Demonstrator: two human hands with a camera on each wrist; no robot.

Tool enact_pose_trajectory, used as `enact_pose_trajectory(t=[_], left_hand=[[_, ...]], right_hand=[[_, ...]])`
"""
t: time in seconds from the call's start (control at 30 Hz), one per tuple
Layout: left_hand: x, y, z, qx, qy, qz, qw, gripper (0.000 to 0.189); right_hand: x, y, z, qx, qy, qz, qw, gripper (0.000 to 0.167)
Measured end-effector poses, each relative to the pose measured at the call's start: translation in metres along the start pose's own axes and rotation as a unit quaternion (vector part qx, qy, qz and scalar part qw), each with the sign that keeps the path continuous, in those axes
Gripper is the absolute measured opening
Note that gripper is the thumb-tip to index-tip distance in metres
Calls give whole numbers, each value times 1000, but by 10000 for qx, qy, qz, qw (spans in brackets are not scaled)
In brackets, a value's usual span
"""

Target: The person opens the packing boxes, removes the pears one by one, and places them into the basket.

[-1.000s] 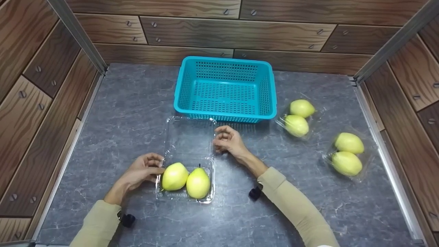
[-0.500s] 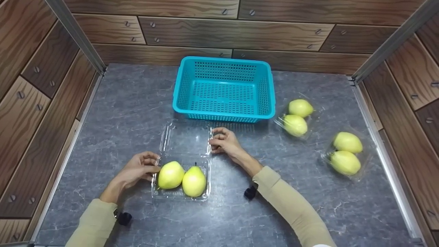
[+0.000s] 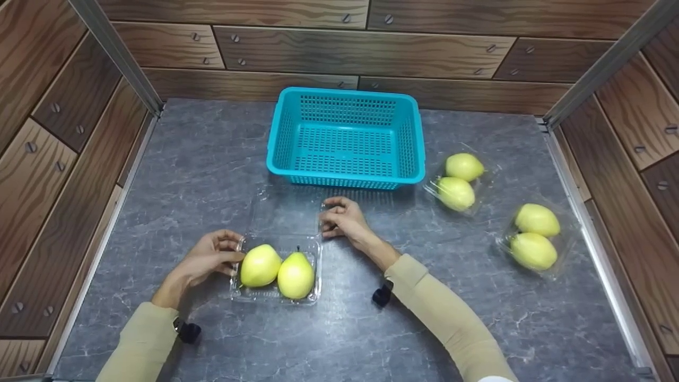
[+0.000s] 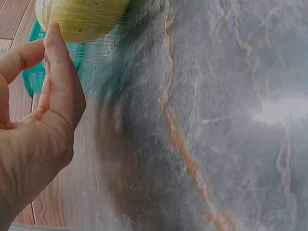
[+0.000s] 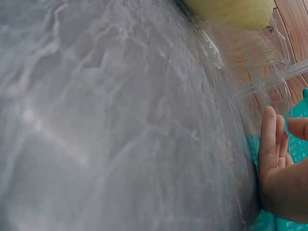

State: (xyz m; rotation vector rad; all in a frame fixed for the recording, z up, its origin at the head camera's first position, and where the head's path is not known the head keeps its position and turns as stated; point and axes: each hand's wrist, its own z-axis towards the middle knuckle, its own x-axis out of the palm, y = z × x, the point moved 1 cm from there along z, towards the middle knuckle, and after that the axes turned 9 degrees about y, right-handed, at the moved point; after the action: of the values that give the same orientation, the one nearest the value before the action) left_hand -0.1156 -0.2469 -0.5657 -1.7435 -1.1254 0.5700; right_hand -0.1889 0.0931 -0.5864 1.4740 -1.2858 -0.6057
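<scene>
In the head view a clear plastic clamshell box lies unfolded on the table, its base toward me and its see-through lid on the far side. Two yellow-green pears, a left pear and a right pear, sit in the base. At the base's left edge, my left hand pinches the rim between thumb and fingers. My right hand holds the lid's right edge, with its thumb and fingers on either side of it in the right wrist view.
A turquoise plastic basket with nothing in it stands just beyond the lid. To the right are two more clear boxes, each with two pears: the farther pair and the nearer pair. Wood-patterned walls border the grey table.
Both hands and the clamshell box with its pears have shifted slightly left and away from me. My right hand has closed in on the lid's edge, and the lid's outline looks changed.
</scene>
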Motion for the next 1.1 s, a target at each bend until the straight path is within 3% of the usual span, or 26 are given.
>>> enact_pose_trajectory(t=[0.27, 0.5, 0.73, 0.87, 1.1], left_hand=[[-1, -1, 0, 4, 2, -67, 10000, 48], [-2, -1, -2, 35, 32, -79, 10000, 50], [-3, 1, -3, 35, 3, 47, 10000, 44], [-3, 1, -3, 45, 9, 65, 10000, 45], [-2, 0, -2, 28, 10, 18, 10000, 45]], right_hand=[[-2, 3, -3, 63, -28, -307, 9995, 48], [-11, 10, -12, -121, 112, -970, 9952, 42], [-12, 22, -28, -374, 626, -1670, 9832, 45], [-12, 30, -40, -602, 1030, -2214, 9678, 47], [-11, 45, -59, -1086, 1331, -3490, 9212, 44]])
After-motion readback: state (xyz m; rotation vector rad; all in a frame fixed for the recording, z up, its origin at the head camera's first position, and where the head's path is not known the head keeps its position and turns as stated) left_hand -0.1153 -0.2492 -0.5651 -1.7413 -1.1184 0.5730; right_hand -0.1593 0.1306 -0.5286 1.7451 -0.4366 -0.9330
